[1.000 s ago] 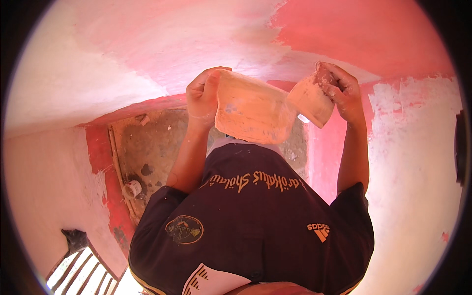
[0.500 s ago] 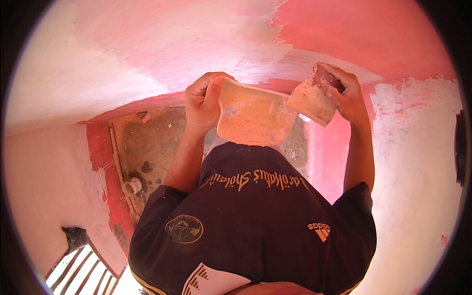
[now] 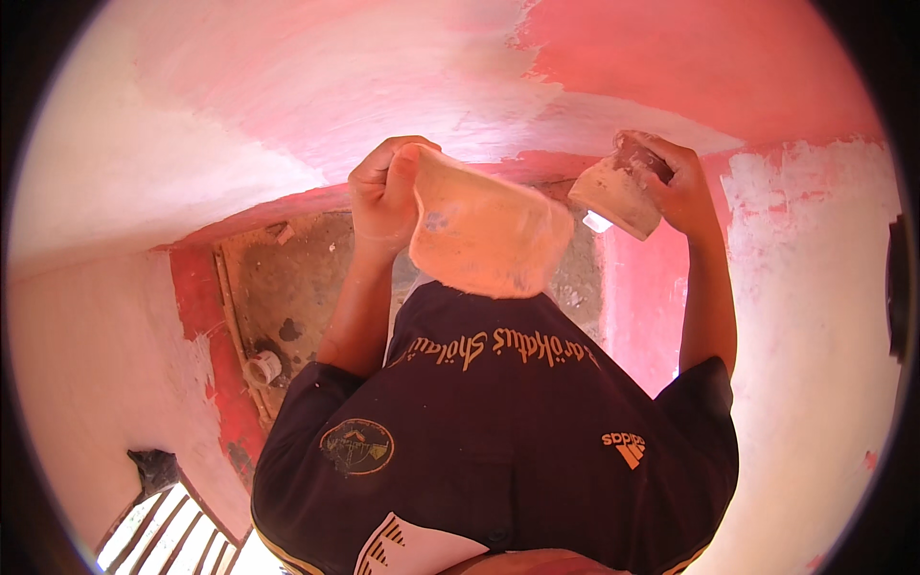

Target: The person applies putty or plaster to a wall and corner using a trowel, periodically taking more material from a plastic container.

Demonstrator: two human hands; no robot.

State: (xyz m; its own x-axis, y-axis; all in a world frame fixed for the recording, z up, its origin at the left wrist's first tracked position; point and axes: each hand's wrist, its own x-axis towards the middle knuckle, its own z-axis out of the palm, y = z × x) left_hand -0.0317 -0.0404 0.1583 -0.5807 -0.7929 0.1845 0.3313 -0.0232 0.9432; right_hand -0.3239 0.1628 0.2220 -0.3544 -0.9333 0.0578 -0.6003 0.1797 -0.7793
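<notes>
My left hand pinches the upper left corner of a wide, flat orange-tinted plastic sheet, smeared with putty, its thumb lying over the face. The sheet hangs tilted in front of my chest, its right end lower. To the right, my right hand is closed around a smaller putty scraper. Dried putty crusts the scraper's top, where my fingers grip, and its lower edge slants down to the right. A gap separates scraper and sheet.
Ahead stands a wall, patched with whitish putty over pink-red paint. The right wall is likewise partly coated. On the floor at left lies a small white tub beside a long thin pole. A barred opening shows at lower left.
The scraper has come away from the sheet's right edge and shifted slightly right. The sheet has moved a little left and tilted, its right end dropping.
</notes>
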